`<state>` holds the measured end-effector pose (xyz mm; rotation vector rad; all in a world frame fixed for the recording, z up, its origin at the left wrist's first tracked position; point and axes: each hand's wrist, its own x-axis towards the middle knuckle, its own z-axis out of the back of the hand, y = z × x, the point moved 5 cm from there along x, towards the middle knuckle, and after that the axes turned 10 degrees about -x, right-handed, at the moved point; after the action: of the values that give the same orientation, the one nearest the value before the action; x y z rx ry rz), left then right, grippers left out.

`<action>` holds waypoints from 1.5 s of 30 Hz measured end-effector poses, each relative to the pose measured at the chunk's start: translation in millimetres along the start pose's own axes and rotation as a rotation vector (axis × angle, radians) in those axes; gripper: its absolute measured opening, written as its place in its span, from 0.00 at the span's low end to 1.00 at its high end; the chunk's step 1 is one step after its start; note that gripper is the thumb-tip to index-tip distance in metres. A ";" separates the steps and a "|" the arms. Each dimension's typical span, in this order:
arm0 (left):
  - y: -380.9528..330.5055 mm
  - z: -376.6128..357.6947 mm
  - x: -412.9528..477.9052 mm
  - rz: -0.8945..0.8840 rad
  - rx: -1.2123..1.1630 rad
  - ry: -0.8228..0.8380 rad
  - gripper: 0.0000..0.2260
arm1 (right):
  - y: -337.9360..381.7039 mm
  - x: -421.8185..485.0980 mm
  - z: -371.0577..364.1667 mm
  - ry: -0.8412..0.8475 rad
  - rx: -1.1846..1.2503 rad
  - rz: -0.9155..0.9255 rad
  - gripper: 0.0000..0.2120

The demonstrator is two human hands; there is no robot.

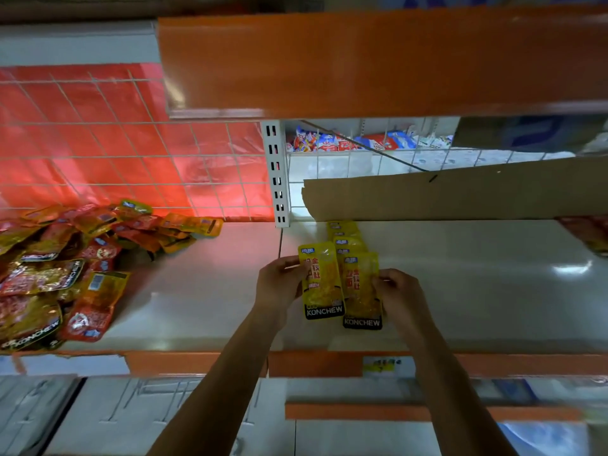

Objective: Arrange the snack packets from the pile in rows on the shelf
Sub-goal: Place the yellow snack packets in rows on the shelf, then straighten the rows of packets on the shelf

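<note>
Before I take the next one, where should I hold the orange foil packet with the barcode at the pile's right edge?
Probably pinch the right edge of the orange foil packet, coming from the right over the bare white shelf: it lies flat on top, that edge free.

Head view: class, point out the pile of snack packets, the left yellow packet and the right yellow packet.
pile of snack packets (65,268): head view, middle of the heap.
left yellow packet (322,281): head view, centre of its front.
right yellow packet (360,286): head view, centre of its front.
</note>
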<state>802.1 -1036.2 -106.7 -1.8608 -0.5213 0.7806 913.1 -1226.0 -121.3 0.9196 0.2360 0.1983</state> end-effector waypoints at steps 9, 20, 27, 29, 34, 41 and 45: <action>15.3 -13.8 -4.8 0.031 0.169 0.083 0.05 | 4.6 1.7 2.1 -0.043 -0.152 0.004 0.08; 30.5 -23.9 -9.8 0.085 0.247 0.156 0.05 | 1.6 0.7 2.3 -0.041 -0.155 -0.028 0.08; 29.1 -22.5 -4.9 0.008 0.423 0.135 0.03 | 3.1 0.3 2.7 -0.006 -0.167 -0.043 0.08; 30.1 -21.6 -4.5 0.015 0.430 0.140 0.04 | 3.6 0.3 2.6 -0.001 -0.159 -0.050 0.08; 29.3 -22.1 -4.1 -0.012 0.510 0.155 0.04 | 2.9 0.5 2.7 0.006 -0.117 -0.068 0.08; 26.0 -26.3 -6.9 -0.077 0.622 0.165 0.06 | 3.2 1.9 3.9 -0.010 -0.125 -0.062 0.07; 23.7 -29.4 -8.0 -0.085 0.643 0.182 0.07 | 4.2 0.1 5.2 -0.006 -0.131 -0.052 0.07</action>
<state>817.8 -1069.7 -117.9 -1.2852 -0.1944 0.6193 914.4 -1227.4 -114.9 0.7833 0.2384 0.1611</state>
